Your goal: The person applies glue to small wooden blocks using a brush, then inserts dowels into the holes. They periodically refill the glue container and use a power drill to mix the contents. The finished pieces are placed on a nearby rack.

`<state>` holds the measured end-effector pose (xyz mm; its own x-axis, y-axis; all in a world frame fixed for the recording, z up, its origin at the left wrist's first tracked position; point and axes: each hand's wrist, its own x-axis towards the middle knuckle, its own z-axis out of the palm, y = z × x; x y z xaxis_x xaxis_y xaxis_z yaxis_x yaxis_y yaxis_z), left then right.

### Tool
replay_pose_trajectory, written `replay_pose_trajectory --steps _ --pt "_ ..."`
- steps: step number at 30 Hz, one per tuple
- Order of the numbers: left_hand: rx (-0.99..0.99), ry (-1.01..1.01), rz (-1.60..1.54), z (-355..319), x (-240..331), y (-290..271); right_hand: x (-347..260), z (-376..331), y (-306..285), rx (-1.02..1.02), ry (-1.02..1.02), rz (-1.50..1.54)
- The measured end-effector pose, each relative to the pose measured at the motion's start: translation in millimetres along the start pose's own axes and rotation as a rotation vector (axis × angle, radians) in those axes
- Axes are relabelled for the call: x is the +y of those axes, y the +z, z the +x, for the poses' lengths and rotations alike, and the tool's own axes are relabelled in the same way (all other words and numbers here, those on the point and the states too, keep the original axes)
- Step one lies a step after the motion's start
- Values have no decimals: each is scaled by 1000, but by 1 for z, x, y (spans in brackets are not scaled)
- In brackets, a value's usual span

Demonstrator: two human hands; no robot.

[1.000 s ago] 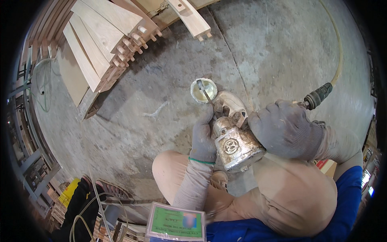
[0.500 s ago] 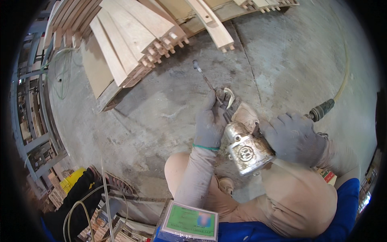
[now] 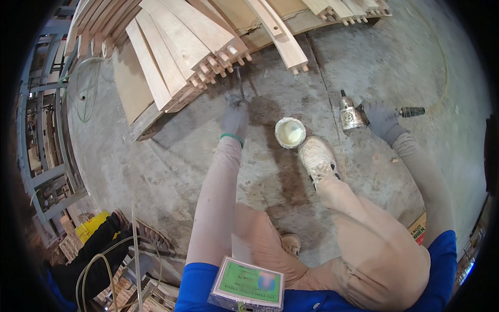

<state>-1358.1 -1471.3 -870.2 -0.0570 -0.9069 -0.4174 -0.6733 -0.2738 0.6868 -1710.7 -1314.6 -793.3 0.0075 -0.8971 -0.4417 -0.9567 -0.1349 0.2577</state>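
While I sit on the concrete floor [image 3: 156, 156], a stack of wooden boards [image 3: 176, 57] with pegged ends lies at eleven o'clock from me, the biggest thing in sight. My bent leg runs toward twelve, ending in a pale shoe [image 3: 317, 158]. My right hand [image 3: 382, 119], gloved in grey, is stretched out to two o'clock with its fingers wrapped around the handle of a metal air tool [image 3: 352, 115], which rests on the floor; its hose [image 3: 442, 62] curls away toward one o'clock. My left hand [image 3: 235, 120], also gloved, reaches to twelve o'clock, fingers pressed together around a thin brush [image 3: 239, 83] whose far end points at the boards. A small round pot [image 3: 290, 132] of pale glue stands between my hands, just beside the toe of my shoe.
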Motion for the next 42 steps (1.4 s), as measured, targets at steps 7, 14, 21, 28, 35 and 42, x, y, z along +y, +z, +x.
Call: replay_pose_trajectory --steps 7,14,21,28,35,42 --pt "168 87 3 2 -53 12 5 -6 34 337 -3 309" --pt "-390 152 805 -137 5 68 -103 -22 50 105 91 1155" --pt "-276 -775 -1057 -156 -33 128 -138 4 35 -316 132 1297" --pt "-377 -207 -475 -157 -15 124 -137 11 36 -445 257 1859" --pt "-120 -846 -1436 -162 29 105 -125 -11 35 -149 389 1916" --pt "-192 -981 -911 -209 60 39 -86 -137 35 -255 1182 2236"
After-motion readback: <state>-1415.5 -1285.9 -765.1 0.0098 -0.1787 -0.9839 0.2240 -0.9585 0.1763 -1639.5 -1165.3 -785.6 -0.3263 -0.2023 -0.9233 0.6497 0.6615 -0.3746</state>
